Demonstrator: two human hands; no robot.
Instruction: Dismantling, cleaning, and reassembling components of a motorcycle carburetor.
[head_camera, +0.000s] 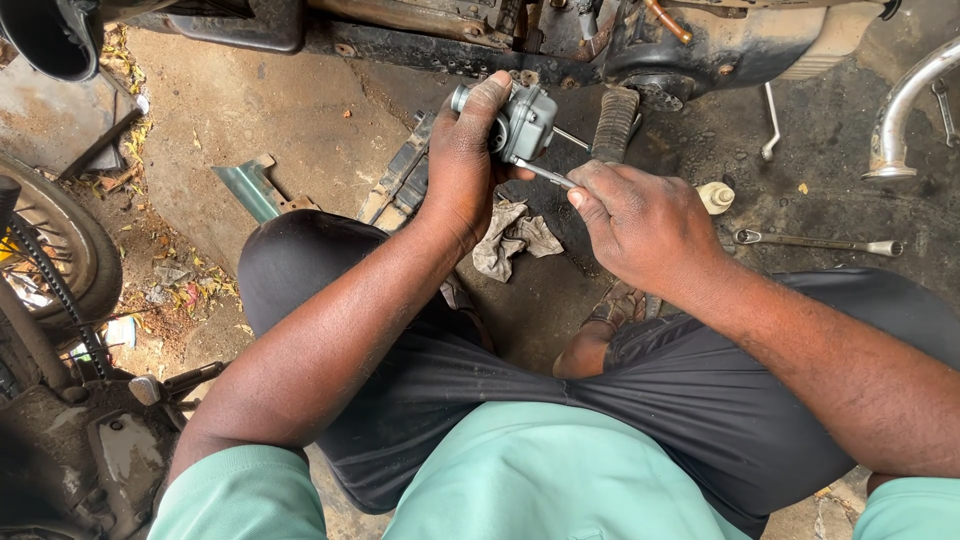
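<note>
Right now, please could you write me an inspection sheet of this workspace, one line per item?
Surface: bare, oil-stained concrete floor, dirty, with dry leaves at the left.
Job's things: small grey carburettor held up in the left hand; thin metal tool in the right hand, tip against the carburettor.
Clutter: crumpled rag, spanner, small cream cap, green metal bracket lying on the floor.
Grippers: both hands closed, fingers pinching the tool.
Cables: nothing seen.
Surroundings: motorcycle underside ahead with rubber footrest; wheel with chain at left; chrome pipe at right.
</note>
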